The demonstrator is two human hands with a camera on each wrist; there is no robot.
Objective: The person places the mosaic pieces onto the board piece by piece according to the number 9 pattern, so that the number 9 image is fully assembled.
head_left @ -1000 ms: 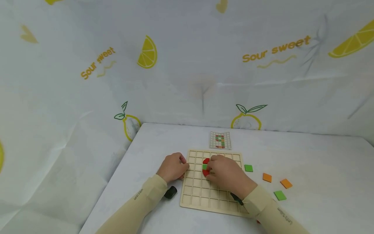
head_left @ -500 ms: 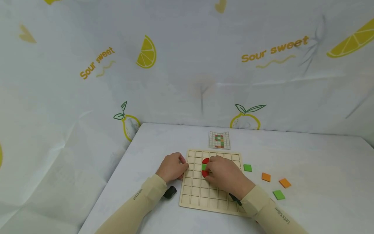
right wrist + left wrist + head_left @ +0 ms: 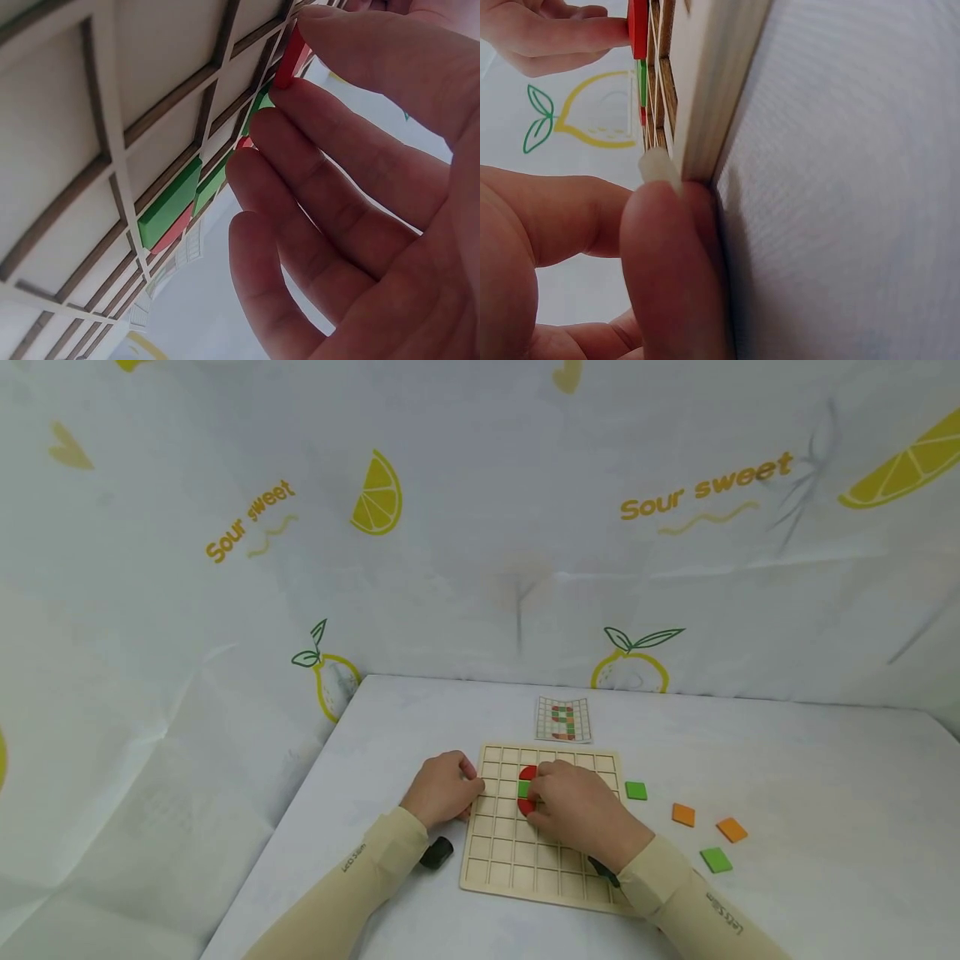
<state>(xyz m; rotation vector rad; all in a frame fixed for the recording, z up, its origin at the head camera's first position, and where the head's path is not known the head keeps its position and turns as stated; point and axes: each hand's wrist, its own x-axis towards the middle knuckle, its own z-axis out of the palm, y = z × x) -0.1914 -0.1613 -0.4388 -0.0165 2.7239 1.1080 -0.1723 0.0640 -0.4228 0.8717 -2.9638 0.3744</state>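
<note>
Right hand: your right hand [image 3: 581, 803] reaches over the grid from the right, thumb and index finger pinching a red curved piece [image 3: 292, 60] at its edges; the other fingers lie bent beside it.
Red curved piece: left of the board's middle, at the near end of a short column — just nearer than a green square piece [image 3: 523, 789], with a red quarter piece [image 3: 528, 772] at the far end.
Left hand: your left hand [image 3: 441, 791] is at the board's left edge, fingers curled and tips holding that edge.
Wooden grid board: the wooden grid board [image 3: 504, 870] lies flat on the white table [image 3: 825, 777], between your hands.
Under the right hand: the right wrist view shows more green and red pieces set in the cells; the hand hides most of them from above.
Pattern card: a small pattern card [image 3: 564, 720] with a printed grid in red, green and orange lies just beyond the board's far edge.
Loose tiles: to the right of the board, a far green tile [image 3: 636, 791], a left orange tile [image 3: 683, 814], a right orange tile [image 3: 732, 829] and a near green tile [image 3: 716, 860] — all well apart from your fingers.
Black object: a black object [image 3: 437, 853] shows beside your left wrist; what it is, you cannot tell.
Backdrop: a white lemon-print sheet [image 3: 450, 568] reading "Sour sweet" hangs behind the table.
</note>
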